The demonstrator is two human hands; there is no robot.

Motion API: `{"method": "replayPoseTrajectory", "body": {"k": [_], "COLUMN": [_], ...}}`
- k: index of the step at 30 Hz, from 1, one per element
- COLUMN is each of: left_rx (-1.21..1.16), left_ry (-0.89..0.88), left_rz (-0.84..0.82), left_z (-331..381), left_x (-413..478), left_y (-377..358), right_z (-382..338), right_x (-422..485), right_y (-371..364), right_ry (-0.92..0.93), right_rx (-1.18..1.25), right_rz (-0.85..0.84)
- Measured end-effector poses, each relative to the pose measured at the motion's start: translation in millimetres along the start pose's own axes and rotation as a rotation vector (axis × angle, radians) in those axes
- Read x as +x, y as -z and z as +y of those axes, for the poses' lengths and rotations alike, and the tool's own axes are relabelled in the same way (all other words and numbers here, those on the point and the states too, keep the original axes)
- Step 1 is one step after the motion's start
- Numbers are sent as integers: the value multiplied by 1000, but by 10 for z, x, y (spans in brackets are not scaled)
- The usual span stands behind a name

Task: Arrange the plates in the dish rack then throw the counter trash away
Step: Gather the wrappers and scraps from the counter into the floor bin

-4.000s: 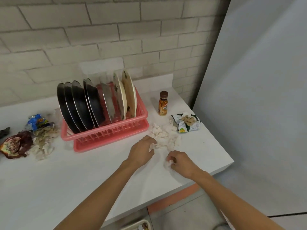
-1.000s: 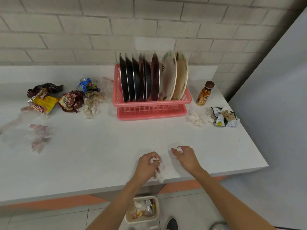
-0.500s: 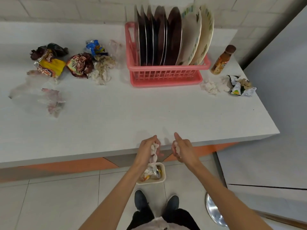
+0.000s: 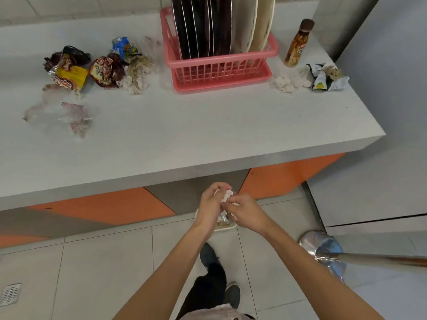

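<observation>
White crumpled tissue [image 4: 227, 195] is pinched between both hands, below the near edge of the counter [image 4: 184, 139] and directly over the small bin [image 4: 227, 226] on the floor. The wad is soft, light and loosely balled, with ragged edges. The left hand [image 4: 210, 204] curls its fingers round it from nine o'clock, and the right hand [image 4: 249, 212] grips it from three o'clock.

I judge the trash step to be under way, since the plates [image 4: 203, 26] already stand upright in the pink dish rack [image 4: 219, 72] at twelve o'clock. The next move calls for both hands to let go squarely above the bin. Its mouth is small and mostly hidden beneath them, so a light wad could drift past the rim.

More remains to collect on the counter:
- **One o'clock:** tissue wads [image 4: 285, 83], a torn wrapper [image 4: 325, 78] and a brown bottle [image 4: 298, 42].
- **Ten o'clock:** snack wrappers [image 4: 69, 70] and clear plastic film [image 4: 71, 117].
</observation>
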State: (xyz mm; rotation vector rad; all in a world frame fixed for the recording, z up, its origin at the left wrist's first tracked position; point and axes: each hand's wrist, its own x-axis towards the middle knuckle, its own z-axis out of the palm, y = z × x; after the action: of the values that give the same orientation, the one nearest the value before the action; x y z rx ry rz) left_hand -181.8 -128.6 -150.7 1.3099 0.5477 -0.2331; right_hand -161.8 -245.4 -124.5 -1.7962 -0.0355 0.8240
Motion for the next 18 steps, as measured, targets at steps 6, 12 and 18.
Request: {"method": "replayPoseTrajectory", "body": {"k": [6,12,18], "left_rx": [310,571,513], "left_ry": [-55,-73,109], "left_rz": [-47,-117,5], "left_z": [-469,-883,-1272], "left_x": [-298,-333,125], "left_y": [44,312,642], "right_z": [475,815,1232], "right_x": [-288,-437,25], "right_y": [-158,-319,-388], "right_ry": [-114,-195,-334], "right_rx": [87,103,286], "right_rz": [-35,-71,165]}}
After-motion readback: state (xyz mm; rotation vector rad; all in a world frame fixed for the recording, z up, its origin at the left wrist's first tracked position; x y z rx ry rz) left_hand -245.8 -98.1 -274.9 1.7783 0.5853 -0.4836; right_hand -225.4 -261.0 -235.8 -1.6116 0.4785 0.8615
